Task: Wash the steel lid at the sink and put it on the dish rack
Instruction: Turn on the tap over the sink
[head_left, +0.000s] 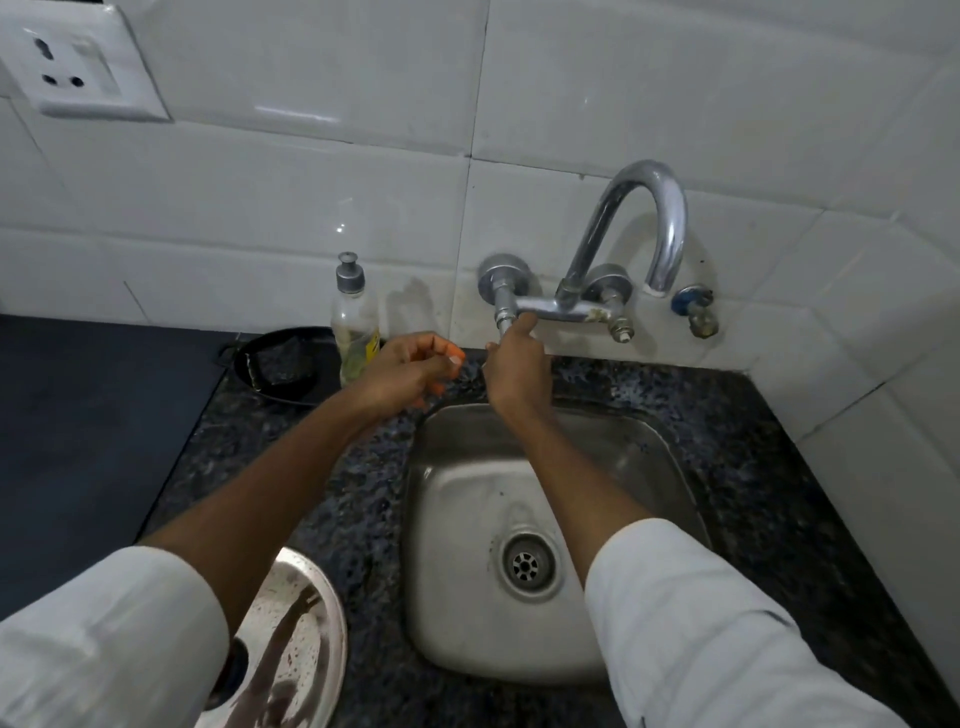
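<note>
Reaching to the wall tap, the right hand (514, 364) has its fingers closed around the left valve (503, 317), at about 12 o'clock from the sink (649, 441) bowl. No water is visible at the spout (660, 288), and the bowl holds nothing. The left hand (410, 371) hovers over the counter (249, 441) beside the soap bottle (355, 327), fingers loosely curled; something orange shows at the fingertips, but whether it is gripped cannot be told. The lid (306, 623) lies flat on the counter at about 8 o'clock from the drain (525, 564), just beside the sink's left rim, soiled with dark streaks and partly hidden under the left sleeve (104, 639). The governing relation: the lid lies toward 6 o'clock from both hands, close to the body, well apart from the fingers of either. It sits directly beneath the left forearm, so the left hand is judged the nearer one; a pull-back along that arm would bring it over the lid. Being round, the lid offers no long axis, so any rim point serves. The dish rack is not in view. Washing is judged not yet begun.
</note>
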